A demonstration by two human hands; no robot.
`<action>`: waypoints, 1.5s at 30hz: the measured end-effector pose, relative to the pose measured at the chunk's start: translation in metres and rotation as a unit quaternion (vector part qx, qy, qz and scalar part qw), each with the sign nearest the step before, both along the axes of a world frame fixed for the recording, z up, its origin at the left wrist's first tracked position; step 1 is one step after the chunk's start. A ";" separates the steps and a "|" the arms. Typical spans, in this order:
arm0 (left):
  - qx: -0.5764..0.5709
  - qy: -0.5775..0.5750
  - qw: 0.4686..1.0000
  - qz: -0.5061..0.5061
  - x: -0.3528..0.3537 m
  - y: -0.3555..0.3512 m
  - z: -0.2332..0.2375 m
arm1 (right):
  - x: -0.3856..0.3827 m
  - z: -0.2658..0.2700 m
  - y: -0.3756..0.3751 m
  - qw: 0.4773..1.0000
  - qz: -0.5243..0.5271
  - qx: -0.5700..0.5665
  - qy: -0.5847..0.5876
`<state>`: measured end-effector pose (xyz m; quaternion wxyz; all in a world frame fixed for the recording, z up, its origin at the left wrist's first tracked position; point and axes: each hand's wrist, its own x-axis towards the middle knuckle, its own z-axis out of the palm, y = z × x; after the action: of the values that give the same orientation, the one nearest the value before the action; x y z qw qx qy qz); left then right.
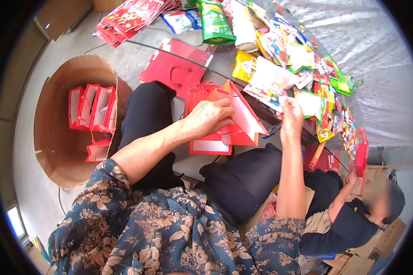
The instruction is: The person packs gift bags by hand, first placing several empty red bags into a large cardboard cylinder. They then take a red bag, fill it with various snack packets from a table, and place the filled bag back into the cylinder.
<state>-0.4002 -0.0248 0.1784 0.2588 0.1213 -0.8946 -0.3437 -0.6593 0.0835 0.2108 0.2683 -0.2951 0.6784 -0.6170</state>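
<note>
My left hand point(210, 118) is closed on the edge of a red paper gift bag point(248, 128), which tilts between my knees with its white inside showing. My right hand point(291, 114) pinches the lower corner of a white snack packet point(270, 79) with colourful printing. That packet is over the near edge of a pile of snack packets, beside a yellow packet point(244, 65) and a white-and-green packet point(309, 103). More red bags lie under and behind the one in my left hand. Fingers partly hide the bag's handle.
A large cardboard box point(50, 123) on my left contains several red bags point(97, 107). A flat red bag point(174, 68) lies ahead, and a stack of patterned red bags point(135, 18) is farther off. At right, a co-worker point(353, 220) reaches toward another red bag point(361, 160).
</note>
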 end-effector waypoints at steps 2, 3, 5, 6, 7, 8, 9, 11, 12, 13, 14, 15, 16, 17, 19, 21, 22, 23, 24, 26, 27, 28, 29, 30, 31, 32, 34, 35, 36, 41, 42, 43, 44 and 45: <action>-0.001 0.001 1.000 -0.003 0.004 -0.002 -0.002 | 0.013 0.019 0.018 1.000 -0.002 -0.013 0.006; -0.001 0.002 1.000 -0.005 0.005 -0.003 -0.003 | 0.022 0.029 0.026 1.000 -0.015 -0.023 0.004; 0.001 -0.005 1.000 -0.002 0.007 -0.002 -0.005 | 0.038 0.044 0.042 0.999 0.002 -0.024 0.021; -0.001 -0.006 1.000 -0.002 0.008 -0.002 -0.004 | 0.042 0.047 0.050 0.999 0.026 -0.004 0.046; -0.004 -0.006 1.000 -0.004 0.008 -0.001 -0.005 | 0.045 0.049 0.056 0.996 0.048 0.016 0.071; -0.006 -0.006 1.000 -0.004 0.007 -0.001 -0.006 | 0.047 0.050 0.061 0.992 0.069 0.036 0.097; -0.009 -0.004 1.000 -0.004 0.007 0.000 -0.008 | 0.048 0.050 0.063 0.986 0.079 0.061 0.132; -0.008 0.002 1.000 -0.008 0.005 0.001 -0.009 | 0.053 0.049 0.063 0.968 0.100 0.112 0.200; -0.006 0.008 1.000 -0.011 0.005 0.002 -0.008 | 0.060 0.052 0.060 0.957 0.094 0.140 0.235; -0.003 0.013 1.000 -0.014 0.006 0.003 -0.007 | 0.062 0.050 0.057 0.944 0.104 0.155 0.270; -0.004 0.005 1.000 -0.020 0.006 0.004 -0.006 | 0.064 0.049 0.054 0.930 0.115 0.171 0.305; -0.004 -0.003 1.000 -0.025 0.007 0.006 -0.004 | 0.065 0.048 0.051 0.913 0.126 0.185 0.339; -0.006 -0.011 1.000 -0.029 0.007 0.007 -0.003 | 0.063 0.041 0.050 0.903 0.154 0.186 0.356; -0.008 0.001 0.999 -0.037 0.006 0.007 -0.003 | 0.064 0.037 0.047 0.875 0.171 0.199 0.406; -0.014 0.026 0.998 -0.057 0.006 0.009 -0.005 | 0.075 0.031 0.041 0.811 0.202 0.224 0.501; -0.030 0.024 0.998 -0.056 0.006 0.010 -0.007 | 0.087 0.031 0.036 0.812 0.181 0.221 0.509; -0.038 0.023 0.998 -0.054 0.007 0.010 -0.008 | 0.090 0.033 0.034 0.830 0.171 0.200 0.492; -0.038 0.024 0.997 -0.060 0.008 0.009 -0.010 | 0.091 0.033 0.031 0.847 0.161 0.178 0.474; -0.038 0.024 0.997 -0.065 0.008 0.008 -0.010 | 0.086 0.033 0.031 0.842 0.160 0.204 0.473; -0.039 0.025 0.996 -0.075 0.010 0.008 -0.009 | 0.087 0.034 0.031 0.835 0.151 0.180 0.498; -0.040 0.025 0.996 -0.079 0.010 0.008 -0.008 | 0.085 0.034 0.031 0.829 0.146 0.167 0.513; -0.042 0.025 0.995 -0.082 0.011 0.008 -0.007 | 0.083 0.030 0.032 0.827 0.151 0.188 0.508; -0.047 0.029 0.994 -0.091 0.012 0.009 -0.006 | 0.078 0.021 0.033 0.827 0.156 0.201 0.501; -0.054 0.032 0.993 -0.099 0.013 0.009 -0.004 | 0.067 0.009 0.033 0.829 0.120 0.170 0.520; -0.060 0.033 0.992 -0.107 0.014 0.010 -0.003 | 0.054 0.000 0.032 0.828 0.085 0.138 0.536; -0.045 0.042 0.993 -0.096 0.017 0.010 -0.001 | 0.041 -0.003 0.032 0.845 0.057 0.144 0.512; -0.036 0.031 0.994 -0.095 0.021 0.009 -0.003 | 0.023 -0.001 0.033 0.870 0.035 0.178 0.459; -0.033 0.026 0.995 -0.096 0.023 0.008 -0.004 | 0.021 -0.005 0.034 0.884 0.066 0.184 0.425; -0.048 0.020 0.994 -0.098 0.022 0.007 -0.005 | 0.025 -0.004 0.034 0.895 0.097 0.189 0.391; -0.030 0.003 0.997 -0.074 0.023 0.006 -0.005 | 0.029 0.006 0.016 0.913 0.095 0.107 0.381; -0.029 0.005 0.997 -0.075 0.023 0.006 -0.006 | 0.024 0.010 0.009 0.892 0.082 0.102 0.433; -0.030 0.007 0.997 -0.077 0.022 0.005 -0.007 | 0.021 0.012 0.001 0.870 0.062 0.091 0.480; -0.029 0.006 0.997 -0.077 0.021 0.004 -0.008 | 0.019 0.016 -0.006 0.849 0.053 0.117 0.513; -0.028 0.005 0.997 -0.077 0.019 0.005 -0.008 | 0.016 0.019 -0.013 0.825 0.044 0.144 0.545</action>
<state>-0.3808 -0.0203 0.1706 0.2395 0.0433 -0.9091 -0.3381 -0.6436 0.0700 0.2302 -0.0789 -0.5712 0.7814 -0.2387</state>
